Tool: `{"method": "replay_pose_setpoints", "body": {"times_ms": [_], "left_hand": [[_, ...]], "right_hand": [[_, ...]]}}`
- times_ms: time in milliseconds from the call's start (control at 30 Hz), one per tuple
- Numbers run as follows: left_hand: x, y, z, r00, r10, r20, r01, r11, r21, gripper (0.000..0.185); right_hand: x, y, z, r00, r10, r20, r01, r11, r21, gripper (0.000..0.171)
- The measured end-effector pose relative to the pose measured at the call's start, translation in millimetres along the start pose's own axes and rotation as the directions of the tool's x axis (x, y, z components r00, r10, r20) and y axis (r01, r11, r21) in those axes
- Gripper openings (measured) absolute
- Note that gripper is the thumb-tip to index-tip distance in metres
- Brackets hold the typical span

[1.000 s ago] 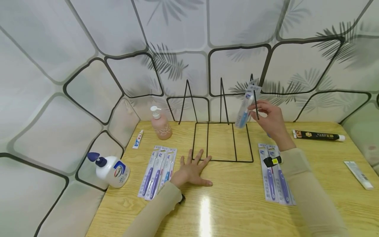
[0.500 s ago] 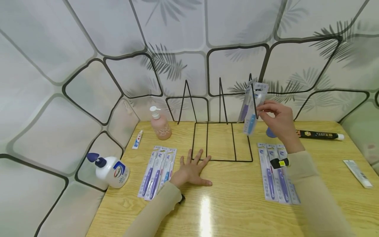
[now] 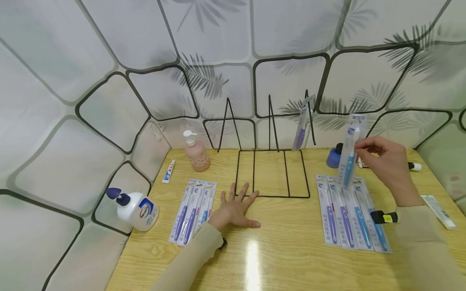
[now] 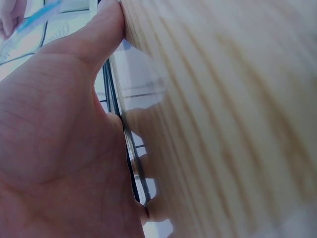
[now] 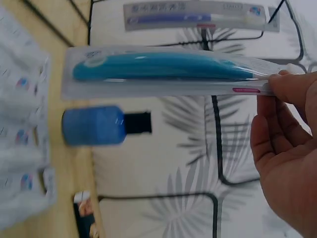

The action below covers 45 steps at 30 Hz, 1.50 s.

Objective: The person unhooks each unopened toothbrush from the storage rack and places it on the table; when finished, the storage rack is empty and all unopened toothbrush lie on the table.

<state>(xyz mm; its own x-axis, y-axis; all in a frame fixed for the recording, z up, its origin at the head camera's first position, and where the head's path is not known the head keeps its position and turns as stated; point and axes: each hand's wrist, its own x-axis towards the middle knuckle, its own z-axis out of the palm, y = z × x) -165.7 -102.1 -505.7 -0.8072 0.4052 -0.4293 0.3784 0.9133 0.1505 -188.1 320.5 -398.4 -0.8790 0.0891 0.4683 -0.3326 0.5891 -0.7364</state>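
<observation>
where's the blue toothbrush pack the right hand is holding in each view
Head: blue toothbrush pack, right of centre, upright, pinched by the right hand.
Left wrist: a blurred sliver at the top left corner.
Right wrist: across the upper middle.
Shared landmark: the black wire rack.

No print is legible on the toothbrush packs [image 3: 351, 210], tubes [image 3: 438, 210] or pump bottle [image 3: 136, 209].
</observation>
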Motion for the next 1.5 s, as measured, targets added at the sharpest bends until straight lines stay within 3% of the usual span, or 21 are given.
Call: {"method": "replay_pose_setpoints", "body": {"times_ms": [267, 433, 567, 667, 833, 933, 1167, 1500], "left_hand": [[-0.8, -2.1, -0.9, 1.000, -0.006, -0.001, 0.006, 1.000, 0.004, 0.109], [-1.6, -2.3, -2.9, 1.000, -0.004, 0.000, 0.004, 1.000, -0.001, 0.109], [-1.6, -2.2, -4.9, 1.000, -0.002, -0.003, 0.002, 1.000, -0.010, 0.108], [-1.7, -2.4, -5.8, 1.000, -0.003, -0.004, 0.003, 1.000, -0.014, 0.108], [-1.3, -2.7, -5.9, 1.000, -0.004, 0.000, 0.004, 1.000, -0.015, 0.108], [-1.0, -2.7, -5.9, 1.000, -0.003, 0.001, 0.003, 1.000, -0.014, 0.108], [-0.5, -2.6, -5.0, 1.000, -0.002, 0.001, 0.002, 1.000, -0.019, 0.108], [-0.5, -1.5, -3.3, 1.000, -0.002, 0.001, 0.002, 1.000, -0.019, 0.108]], "right_hand": [[-27.4, 34.7, -37.0, 0.983, 0.163, 0.085, -0.153, 0.982, -0.113, 0.015], [-41.5, 55.3, -46.5, 0.946, 0.287, 0.153, -0.250, 0.942, -0.223, 0.021], [-50.4, 70.6, -49.6, 0.916, 0.343, 0.208, -0.282, 0.919, -0.274, 0.022], [-55.2, 82.9, -50.9, 0.883, 0.384, 0.270, -0.298, 0.903, -0.310, 0.024], [-56.5, 99.6, -54.4, 0.777, 0.485, 0.402, -0.358, 0.865, -0.351, 0.029], [-57.2, 105.4, -53.9, 0.738, 0.519, 0.431, -0.388, 0.849, -0.358, 0.029], [-58.6, 115.4, -49.2, 0.731, 0.517, 0.445, -0.391, 0.853, -0.346, 0.029], [-58.3, 121.6, -47.7, 0.716, 0.554, 0.425, -0.421, 0.828, -0.370, 0.028]]}}
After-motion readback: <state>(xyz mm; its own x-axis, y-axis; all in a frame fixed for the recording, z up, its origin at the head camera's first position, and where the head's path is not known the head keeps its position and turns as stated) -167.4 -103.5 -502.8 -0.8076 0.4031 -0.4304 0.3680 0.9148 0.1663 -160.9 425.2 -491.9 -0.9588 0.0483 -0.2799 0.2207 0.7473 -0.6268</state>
